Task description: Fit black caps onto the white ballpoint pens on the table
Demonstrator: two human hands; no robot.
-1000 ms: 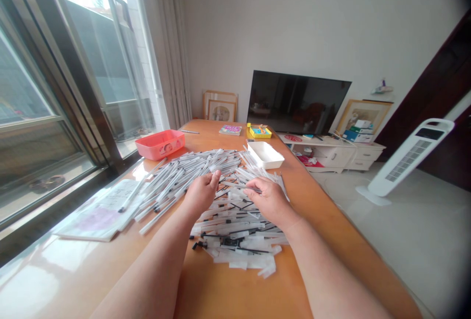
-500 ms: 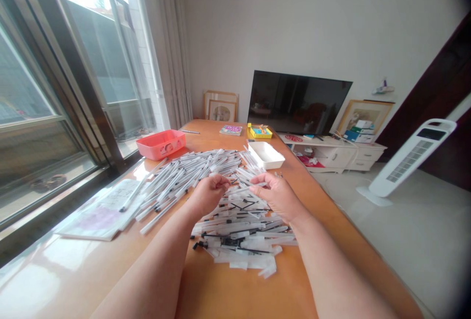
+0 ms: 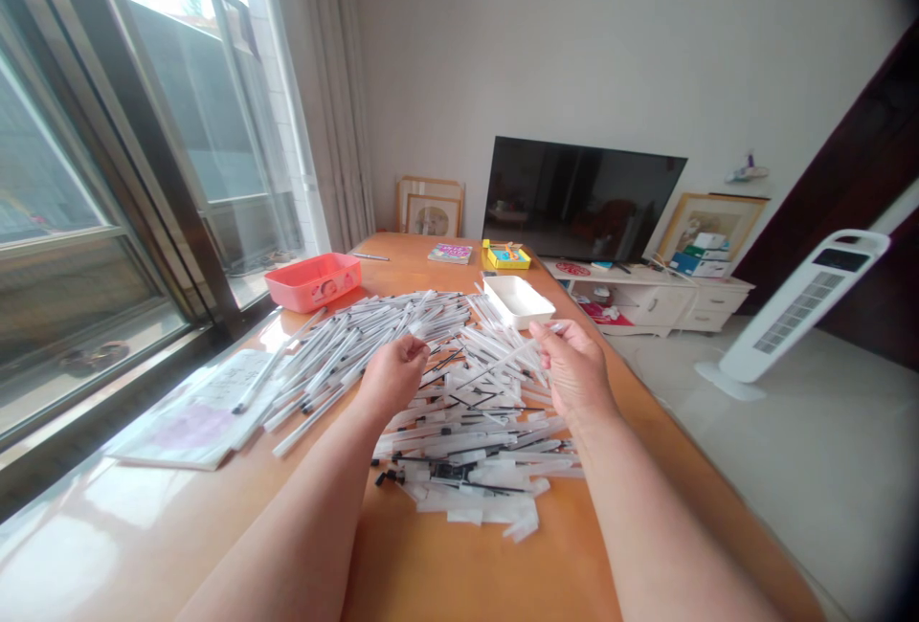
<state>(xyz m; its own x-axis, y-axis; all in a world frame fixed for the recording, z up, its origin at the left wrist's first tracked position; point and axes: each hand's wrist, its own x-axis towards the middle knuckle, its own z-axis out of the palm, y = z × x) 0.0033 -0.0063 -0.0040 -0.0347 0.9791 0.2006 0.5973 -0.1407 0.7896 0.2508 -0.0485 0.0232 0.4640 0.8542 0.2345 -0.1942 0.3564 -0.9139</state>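
Both forearms come in from about 6 o'clock, bare from the bottom edge to the wrists, with no sleeve, cuff or glove on them. The left hand (image 3: 392, 375) and right hand (image 3: 574, 368) are bare too. The fingers (image 3: 546, 333) seem to carry no ring, though they are small and slightly blurred.

Hands: 2, left hand (image 3: 392, 375) and right hand (image 3: 574, 368). Trays: 2, 1 pink tray (image 3: 313, 280) far left, 1 white tray (image 3: 518, 301) far right. Pens (image 3: 373, 330): heap, too many to count. Television (image 3: 580, 199): 1. Tower fan (image 3: 796, 306): 1.
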